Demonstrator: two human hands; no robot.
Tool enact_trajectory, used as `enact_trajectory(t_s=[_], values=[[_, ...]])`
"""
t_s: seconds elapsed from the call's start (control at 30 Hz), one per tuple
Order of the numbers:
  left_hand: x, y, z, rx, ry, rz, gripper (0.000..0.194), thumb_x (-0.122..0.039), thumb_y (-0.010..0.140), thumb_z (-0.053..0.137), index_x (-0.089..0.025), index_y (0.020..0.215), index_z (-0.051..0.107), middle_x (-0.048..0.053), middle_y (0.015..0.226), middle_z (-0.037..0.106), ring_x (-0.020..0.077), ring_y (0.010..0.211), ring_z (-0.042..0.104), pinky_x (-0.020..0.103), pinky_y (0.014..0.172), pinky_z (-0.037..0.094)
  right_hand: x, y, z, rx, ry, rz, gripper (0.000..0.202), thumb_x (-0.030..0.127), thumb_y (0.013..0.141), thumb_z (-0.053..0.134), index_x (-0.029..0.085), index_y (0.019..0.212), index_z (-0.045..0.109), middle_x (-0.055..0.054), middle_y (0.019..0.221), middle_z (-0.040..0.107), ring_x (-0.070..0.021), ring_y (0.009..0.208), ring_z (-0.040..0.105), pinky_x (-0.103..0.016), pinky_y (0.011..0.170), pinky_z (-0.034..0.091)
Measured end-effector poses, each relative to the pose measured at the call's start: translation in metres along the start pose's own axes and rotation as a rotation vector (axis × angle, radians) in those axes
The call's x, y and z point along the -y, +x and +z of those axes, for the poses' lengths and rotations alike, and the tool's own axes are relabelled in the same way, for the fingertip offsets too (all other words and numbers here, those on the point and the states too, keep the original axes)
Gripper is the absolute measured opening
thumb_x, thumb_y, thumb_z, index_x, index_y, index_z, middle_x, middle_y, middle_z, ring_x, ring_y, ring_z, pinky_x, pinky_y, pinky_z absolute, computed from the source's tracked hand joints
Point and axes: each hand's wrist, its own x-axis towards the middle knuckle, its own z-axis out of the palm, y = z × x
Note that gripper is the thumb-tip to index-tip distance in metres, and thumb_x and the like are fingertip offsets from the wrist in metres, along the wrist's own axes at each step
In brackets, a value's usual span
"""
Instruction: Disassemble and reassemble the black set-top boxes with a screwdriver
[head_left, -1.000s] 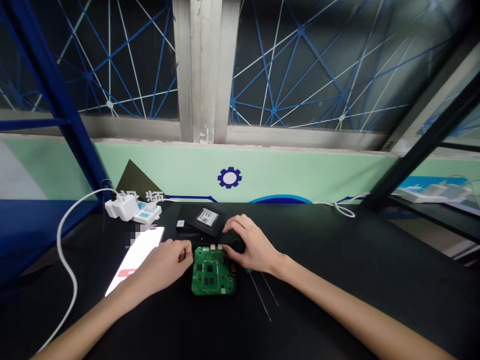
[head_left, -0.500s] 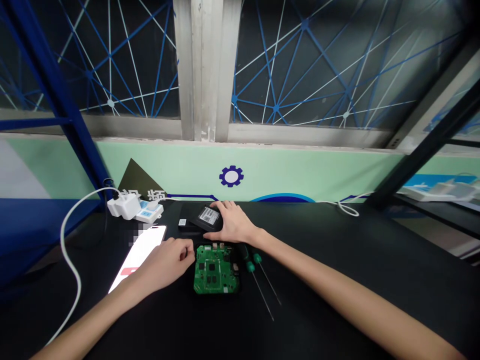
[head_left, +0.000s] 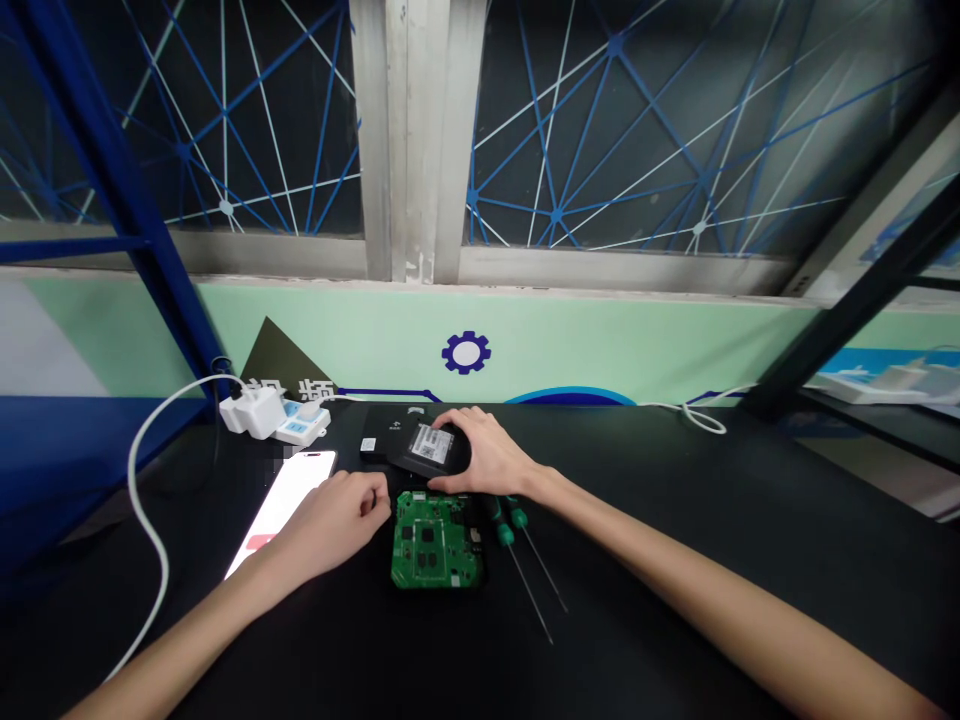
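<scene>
My right hand (head_left: 487,452) is wrapped round a black cover with a white label (head_left: 432,446), which it holds tilted at the front of a flat black box (head_left: 380,432). Just nearer to me lies a green circuit board (head_left: 436,540), flat on the table. My left hand (head_left: 346,515) rests at the board's left edge with its fingers curled; what they hold, if anything, is hidden. Under and beside the left wrist is a phone with a bright screen (head_left: 289,500). Two green-handled screwdrivers (head_left: 508,536) lie right of the board.
A white power strip with plugs (head_left: 300,424) stands at the back left, and its white cable (head_left: 133,470) curves down the left side. Another white cable (head_left: 705,420) lies at the back right. Shelf posts rise on both sides of the black table (head_left: 645,640).
My right hand has drawn the labelled cover slightly right and towards me, so more of the black box behind shows. My left hand has hardly moved.
</scene>
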Motion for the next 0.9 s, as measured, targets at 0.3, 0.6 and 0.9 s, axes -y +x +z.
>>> enact_trajectory(t_s=[0.3, 0.6, 0.9], values=[[-0.003, 0.001, -0.005, -0.106, -0.019, -0.024, 0.017, -0.031, 0.090, 0.044, -0.024, 0.076, 0.052, -0.006, 0.054, 0.047, 0.0162, 0.054, 0.045, 0.027, 0.054, 0.026, 0.012, -0.045, -0.013, 0.077, 0.083, -0.163, 0.071, 0.047, 0.056, 0.089, 0.025, 0.114, 0.055, -0.008, 0.121, 0.059, -0.0288, 0.104, 0.052, -0.046, 0.095, 0.037], [-0.004, 0.003, -0.001, -0.071, -0.117, 0.029, 0.035, -0.047, 0.095, 0.042, -0.025, 0.113, 0.062, -0.007, 0.059, 0.051, 0.0171, 0.057, 0.050, 0.026, 0.057, 0.031, 0.028, -0.057, -0.010, 0.137, 0.112, -0.179, 0.061, 0.048, 0.050, 0.090, 0.023, 0.093, 0.055, -0.007, 0.116, 0.059, -0.0253, 0.095, 0.051, -0.041, 0.088, 0.040], [-0.002, 0.002, 0.004, -0.054, -0.100, 0.052, 0.038, -0.048, 0.094, 0.044, -0.022, 0.114, 0.063, -0.005, 0.061, 0.056, 0.0174, 0.062, 0.055, 0.026, 0.058, 0.036, 0.029, -0.060, -0.006, 0.145, 0.146, -0.173, 0.058, 0.047, 0.051, 0.091, 0.022, 0.092, 0.057, -0.009, 0.124, 0.060, -0.0286, 0.104, 0.053, -0.045, 0.095, 0.040]])
